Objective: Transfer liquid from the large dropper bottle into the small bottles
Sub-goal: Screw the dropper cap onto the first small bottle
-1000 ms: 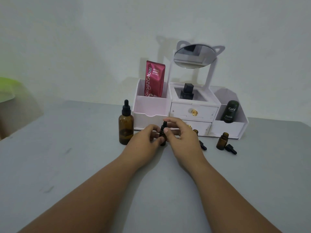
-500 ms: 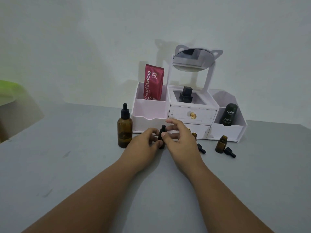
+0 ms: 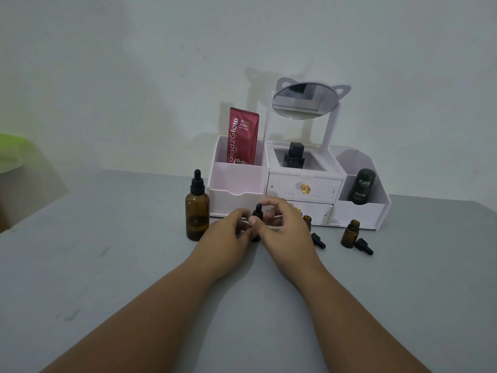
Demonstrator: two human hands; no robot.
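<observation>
The large amber dropper bottle point(image 3: 197, 211) stands upright on the grey table with its black dropper cap on. Just right of it, my left hand point(image 3: 228, 232) holds the body of a small amber bottle point(image 3: 256, 224). My right hand point(image 3: 285, 227) pinches that bottle's black dropper cap point(image 3: 258, 211) with thumb and fingers. A second small bottle point(image 3: 307, 221) stands open behind my right hand, its dropper cap point(image 3: 318, 240) lying beside it. A third small open bottle point(image 3: 350, 234) stands further right, with its cap point(image 3: 363, 246) lying next to it.
A white organiser point(image 3: 236, 181) with drawers and a cat-ear mirror point(image 3: 305, 100) stands at the back against the wall. It holds a red sachet point(image 3: 242, 138), a black bottle point(image 3: 294, 154) and a dark deodorant point(image 3: 361, 187). A green object point(image 3: 10, 149) sits at far left.
Both hands stay on the small bottle, and the right-hand fingers have shifted slightly on its cap. The camera has tilted a little.
</observation>
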